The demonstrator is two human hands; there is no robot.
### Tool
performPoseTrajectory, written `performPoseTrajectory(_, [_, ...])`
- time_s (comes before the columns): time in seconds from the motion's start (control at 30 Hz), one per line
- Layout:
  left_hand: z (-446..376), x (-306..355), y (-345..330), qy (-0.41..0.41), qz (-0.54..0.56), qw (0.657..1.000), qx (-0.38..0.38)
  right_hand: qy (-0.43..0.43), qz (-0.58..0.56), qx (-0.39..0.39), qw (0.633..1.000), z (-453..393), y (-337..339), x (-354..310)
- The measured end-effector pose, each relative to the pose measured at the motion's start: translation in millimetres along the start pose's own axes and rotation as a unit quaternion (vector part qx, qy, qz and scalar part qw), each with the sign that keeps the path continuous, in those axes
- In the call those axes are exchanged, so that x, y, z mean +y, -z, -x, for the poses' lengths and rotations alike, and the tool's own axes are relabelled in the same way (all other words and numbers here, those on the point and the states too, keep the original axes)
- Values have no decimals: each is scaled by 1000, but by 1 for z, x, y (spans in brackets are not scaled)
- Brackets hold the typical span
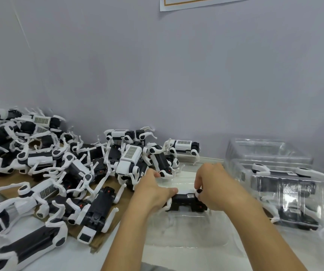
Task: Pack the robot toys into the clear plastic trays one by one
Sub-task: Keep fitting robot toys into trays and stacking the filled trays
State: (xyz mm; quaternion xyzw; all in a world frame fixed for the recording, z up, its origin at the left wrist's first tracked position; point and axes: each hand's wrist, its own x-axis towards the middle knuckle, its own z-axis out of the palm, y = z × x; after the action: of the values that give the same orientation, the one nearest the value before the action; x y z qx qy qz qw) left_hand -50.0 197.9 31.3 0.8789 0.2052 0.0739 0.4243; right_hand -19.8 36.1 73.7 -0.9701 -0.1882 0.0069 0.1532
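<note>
On the white table [118, 241], left hand [153, 192] and right hand [214, 186] grip a black, white-legged robot toy [184, 202].

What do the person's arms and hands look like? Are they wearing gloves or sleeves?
No gloves and no sleeves in view. The left hand and the right hand are bare, and both forearms are bare right down to the bottom of the picture. I can see no rings, watch or bracelets. The fingernails look short and plain.
</note>
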Motion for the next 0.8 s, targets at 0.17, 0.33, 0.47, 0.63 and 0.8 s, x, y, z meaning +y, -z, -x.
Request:
performPoseTrajectory(0.17, [-1, -3, 2, -9, 7, 1000, -17, 17, -22, -11, 1000, -4, -5, 4])
performPoseTrajectory(0.33, [-3, -7, 3, -9, 66, 997, -43, 49, -90, 18, 995, -7, -22, -3])
performPoseTrajectory(0.47, [-5, -10, 2, -7, 89, 995, -35, 18, -131, 32, 991, -7, -33, -3])
performPoseTrajectory(0.63, [-4, -11, 1, -6, 88, 996, -32, 13, -137, 30, 990, -8, -32, -4])
performPoseTrajectory(0.8, [-4, -10, 2, -8, 73, 997, -20, 49, -93, -7, 994, -8, -17, 4])
